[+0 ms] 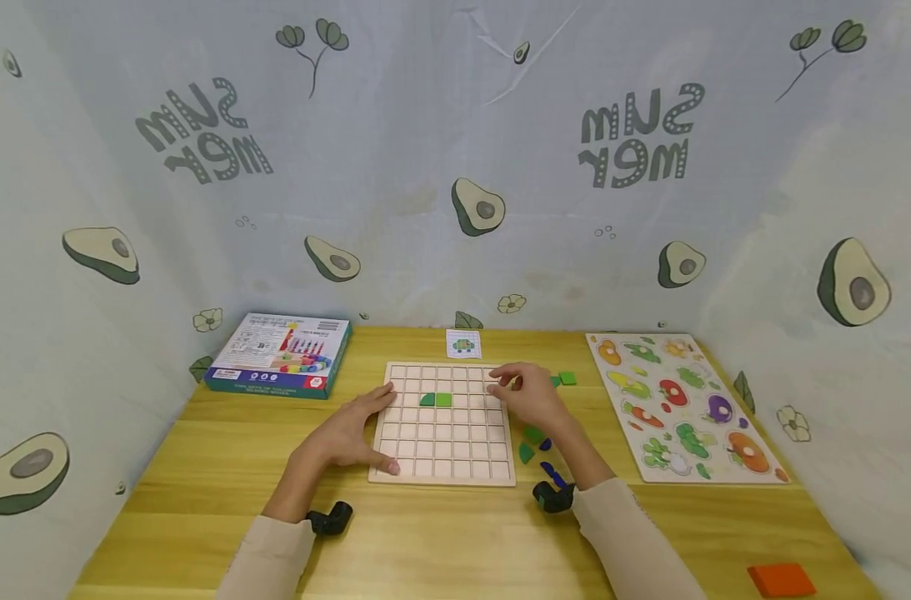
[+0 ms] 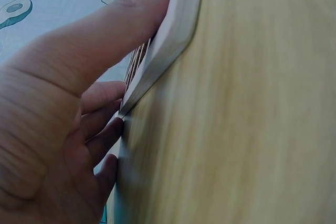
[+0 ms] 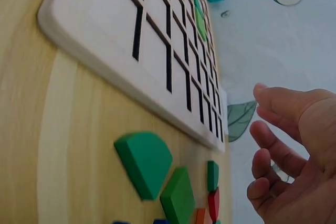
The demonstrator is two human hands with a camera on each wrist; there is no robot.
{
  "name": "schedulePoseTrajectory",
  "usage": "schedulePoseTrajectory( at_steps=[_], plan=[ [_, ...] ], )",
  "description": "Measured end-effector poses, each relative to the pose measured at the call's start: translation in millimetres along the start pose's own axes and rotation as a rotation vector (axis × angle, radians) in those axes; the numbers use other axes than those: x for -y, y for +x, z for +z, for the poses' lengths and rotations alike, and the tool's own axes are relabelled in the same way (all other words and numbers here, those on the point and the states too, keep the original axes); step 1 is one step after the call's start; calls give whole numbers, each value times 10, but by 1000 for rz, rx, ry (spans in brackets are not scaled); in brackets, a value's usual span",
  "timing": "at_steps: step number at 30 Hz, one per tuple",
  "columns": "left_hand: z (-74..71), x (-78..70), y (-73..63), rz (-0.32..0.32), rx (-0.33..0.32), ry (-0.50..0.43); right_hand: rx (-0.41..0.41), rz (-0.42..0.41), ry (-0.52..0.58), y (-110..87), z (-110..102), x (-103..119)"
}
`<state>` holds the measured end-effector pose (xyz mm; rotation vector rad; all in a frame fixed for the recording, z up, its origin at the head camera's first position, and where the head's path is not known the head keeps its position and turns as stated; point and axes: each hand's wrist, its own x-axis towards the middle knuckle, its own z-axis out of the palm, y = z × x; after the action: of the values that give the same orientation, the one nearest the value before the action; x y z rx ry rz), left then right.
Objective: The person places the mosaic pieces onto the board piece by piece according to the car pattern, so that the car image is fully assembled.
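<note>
A pale wooden grid board (image 1: 452, 450) lies flat in the middle of the table. Two pieces sit side by side in its cells: a dark green quarter-circle (image 1: 427, 400) and a light green square (image 1: 443, 400). My left hand (image 1: 342, 433) rests against the board's left side, thumb and fingers spread; the left wrist view shows the thumb on the board's edge. Over the upper right edge hovers my right hand (image 1: 533, 396), fingers loosely bent. In the right wrist view, no piece shows between its fingers. Beside the board lie a dark green rounded piece (image 3: 144, 163) and a green square (image 3: 178, 195).
A small pattern card (image 1: 463, 343) lies behind the board. The boxed set (image 1: 278, 354) stands back left, a vegetable puzzle board (image 1: 673, 433) lies right. Blue pieces (image 1: 548, 470) and another green square (image 1: 568, 378) are near the right arm. An orange block (image 1: 781, 581) sits front right.
</note>
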<state>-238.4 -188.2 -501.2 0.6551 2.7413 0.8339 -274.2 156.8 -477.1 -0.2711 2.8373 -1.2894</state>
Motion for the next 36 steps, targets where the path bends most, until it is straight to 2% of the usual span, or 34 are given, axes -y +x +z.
schedulePoseTrajectory(
  at_steps=[2,9,15,26,36],
  plan=[
    [1,0,2,-2,1,-2,-1,17,0,-6,-64,-65],
    [10,-2,2,-2,-4,-6,-18,-10,-39,-21,-251,-273],
    [14,6,5,-5,1,-9,-21,-6,-67,-24,-344,-405],
    [3,-1,0,2,4,1,37,26,-132,22,-275,-406],
    [7,12,5,-1,9,-8,19,53,-144,48,-215,-404]
  ],
)
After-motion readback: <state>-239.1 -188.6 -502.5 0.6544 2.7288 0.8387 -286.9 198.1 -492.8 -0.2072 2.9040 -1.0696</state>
